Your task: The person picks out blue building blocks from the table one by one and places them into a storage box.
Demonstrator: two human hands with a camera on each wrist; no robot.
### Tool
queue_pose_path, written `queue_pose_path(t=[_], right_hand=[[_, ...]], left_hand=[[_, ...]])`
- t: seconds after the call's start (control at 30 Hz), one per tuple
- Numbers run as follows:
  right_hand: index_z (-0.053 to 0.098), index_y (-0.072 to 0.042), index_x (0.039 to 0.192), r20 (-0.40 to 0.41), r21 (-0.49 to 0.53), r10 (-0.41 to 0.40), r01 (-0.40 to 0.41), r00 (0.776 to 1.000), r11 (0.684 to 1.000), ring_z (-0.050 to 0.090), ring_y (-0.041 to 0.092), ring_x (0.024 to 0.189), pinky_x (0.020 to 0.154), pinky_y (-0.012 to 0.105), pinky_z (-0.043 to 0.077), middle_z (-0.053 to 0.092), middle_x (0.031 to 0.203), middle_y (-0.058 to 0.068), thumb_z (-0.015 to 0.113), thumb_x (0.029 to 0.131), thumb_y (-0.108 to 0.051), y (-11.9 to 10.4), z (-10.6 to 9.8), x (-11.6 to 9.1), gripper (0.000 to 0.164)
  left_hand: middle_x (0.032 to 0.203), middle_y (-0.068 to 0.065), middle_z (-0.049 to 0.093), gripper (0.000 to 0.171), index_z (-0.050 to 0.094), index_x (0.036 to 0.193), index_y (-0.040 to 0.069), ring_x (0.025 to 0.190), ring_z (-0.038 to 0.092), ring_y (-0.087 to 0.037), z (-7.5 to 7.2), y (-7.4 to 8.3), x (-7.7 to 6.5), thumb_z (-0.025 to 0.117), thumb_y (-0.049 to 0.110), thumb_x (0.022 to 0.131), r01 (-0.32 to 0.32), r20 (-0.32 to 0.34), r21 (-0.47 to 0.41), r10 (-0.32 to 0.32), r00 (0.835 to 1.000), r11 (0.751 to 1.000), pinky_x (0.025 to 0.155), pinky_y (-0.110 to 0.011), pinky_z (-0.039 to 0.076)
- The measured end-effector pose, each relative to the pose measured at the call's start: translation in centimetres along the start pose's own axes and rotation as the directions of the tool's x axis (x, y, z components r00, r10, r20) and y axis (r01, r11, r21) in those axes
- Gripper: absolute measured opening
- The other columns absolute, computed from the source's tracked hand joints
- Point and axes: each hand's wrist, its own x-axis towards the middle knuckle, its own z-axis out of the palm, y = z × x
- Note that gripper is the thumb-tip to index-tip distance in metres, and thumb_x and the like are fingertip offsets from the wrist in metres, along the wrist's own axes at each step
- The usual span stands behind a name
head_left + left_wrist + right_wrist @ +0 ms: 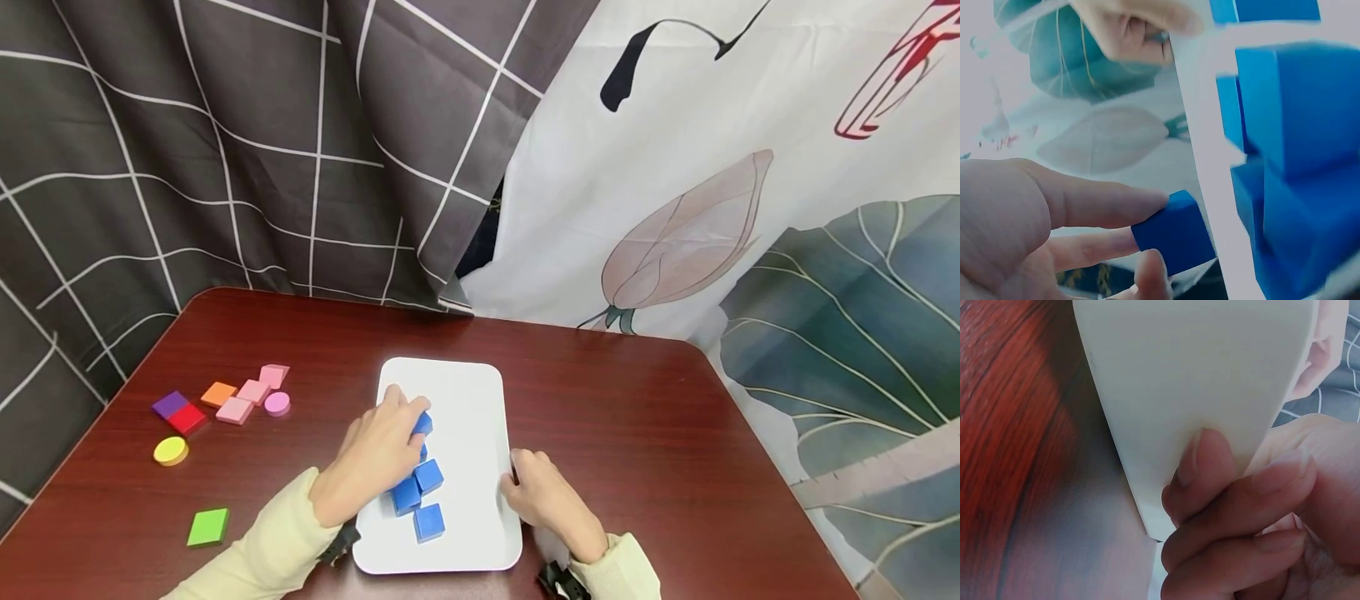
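A white tray (pixel 471 442) is in the middle of the head view, with several blue blocks (pixel 429 523) grouped on its left half. Over the tray's upper left, my left hand (pixel 375 450) pinches one blue block (pixel 1175 234) between thumb and fingers; the left wrist view shows it close up, beside the other blocks. On the tray's right edge, my right hand (pixel 551 500) grips the rim. The right wrist view shows its curled fingers (pixel 1229 519) against the tray's pale surface, whose edge stands away from the tabletop. Part of the block group is hidden behind the left hand.
On the table's left lie pink blocks (pixel 235 410), an orange block (pixel 218 393), a purple block (pixel 170 405), a red block (pixel 187 418), a yellow disc (pixel 171 451) and a green block (pixel 207 527). Curtains (pixel 247 150) hang behind the brown table (pixel 637 433).
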Motion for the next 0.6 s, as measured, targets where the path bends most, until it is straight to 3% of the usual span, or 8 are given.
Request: queue_pose_path(t=[0.17,0.37,0.6], right_hand=[[0.041,-0.011,0.062,-0.005,0.008,-0.007,0.007,1.0,1.0,0.04,0.015,0.054,0.047,0.03,0.038,0.04,0.055,0.0,0.05,0.079,-0.006,0.0,0.1,0.1,0.019],[0.042,-0.011,0.062,-0.005,0.017,-0.018,0.018,1.0,1.0,0.038,0.011,0.049,0.042,0.028,0.037,0.039,0.054,-0.002,0.051,0.079,-0.005,0.0,0.1,0.1,0.019],[0.043,-0.01,0.062,-0.017,0.02,-0.023,0.023,1.0,1.0,0.038,0.011,0.049,0.042,0.027,0.037,0.04,0.054,-0.001,0.052,0.078,-0.005,-0.1,0.0,0.0,0.019]], left_hand=[[0.08,-0.006,0.04,0.021,0.058,0.097,0.011,0.051,0.04,-0.012,0.8,1.3,-0.8,0.063,0.012,0.076,-0.082,0.021,0.03,0.082,0.996,0.996,0.039,-0.026,0.036],[0.077,-0.005,0.04,0.022,0.057,0.094,0.012,0.05,0.039,-0.012,0.9,2.8,-2.3,0.066,0.011,0.074,-0.141,0.078,0.044,0.138,0.987,0.989,0.036,-0.026,0.035],[0.073,-0.002,0.038,0.021,0.054,0.086,0.014,0.049,0.037,-0.012,2.0,4.5,-4.4,0.067,0.009,0.07,-0.262,0.057,0.063,0.258,0.964,0.963,0.034,-0.024,0.03]])
